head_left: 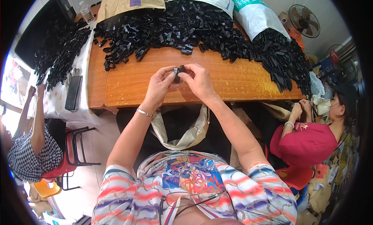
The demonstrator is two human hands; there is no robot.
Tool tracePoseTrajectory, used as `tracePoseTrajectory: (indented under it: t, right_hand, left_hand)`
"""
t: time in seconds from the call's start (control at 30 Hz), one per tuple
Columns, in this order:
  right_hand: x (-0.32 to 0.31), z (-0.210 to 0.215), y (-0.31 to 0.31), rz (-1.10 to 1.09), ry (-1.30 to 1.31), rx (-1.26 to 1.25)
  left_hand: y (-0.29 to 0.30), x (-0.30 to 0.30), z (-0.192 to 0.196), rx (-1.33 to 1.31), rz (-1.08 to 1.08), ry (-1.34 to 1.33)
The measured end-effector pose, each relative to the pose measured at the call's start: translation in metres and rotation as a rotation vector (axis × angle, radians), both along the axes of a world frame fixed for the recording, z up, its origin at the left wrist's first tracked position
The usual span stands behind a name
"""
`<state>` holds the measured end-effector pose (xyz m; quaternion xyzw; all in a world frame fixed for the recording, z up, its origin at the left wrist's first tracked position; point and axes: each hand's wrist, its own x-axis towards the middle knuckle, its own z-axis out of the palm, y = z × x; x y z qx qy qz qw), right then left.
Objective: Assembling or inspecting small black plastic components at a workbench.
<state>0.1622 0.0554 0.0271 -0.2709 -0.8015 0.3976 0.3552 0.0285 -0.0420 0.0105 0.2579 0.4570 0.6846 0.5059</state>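
Note:
Above the table's near edge, both my hands pinch small black plastic parts (177, 72) close together at the middle of the view. My left hand (160, 82) grips from the left with thumb and fingertips. From the other side my right hand (198, 80) is closed on a black plastic part, its thumb against the piece. Whether the pieces are joined, I cannot tell. Beyond my hands a long heap of loose black plastic parts (175, 29) covers the far side of the wooden table (136, 83).
Sacks spill parts at the back: a brown sack (130, 5) and a white-green sack (258, 19). An open sack (178, 141) hangs at my lap. One person (307, 141) sits at right, another (33, 151) at left beside a cloth-covered table (58, 102) with a black phone-like case (74, 92).

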Motion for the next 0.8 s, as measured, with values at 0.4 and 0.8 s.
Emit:
tracePoseTrajectory:
  t: [0.4,0.8]
  right_hand:
    - [0.005,0.013,-0.013,0.075,-0.064,-0.064]
    - [-0.001,-0.006,-0.025,-0.007,-0.069,0.352]
  left_hand:
    - [-0.005,-0.007,-0.009,0.052,-0.004,-0.118]
    - [-0.002,0.014,-0.008,0.138,0.107,0.305]
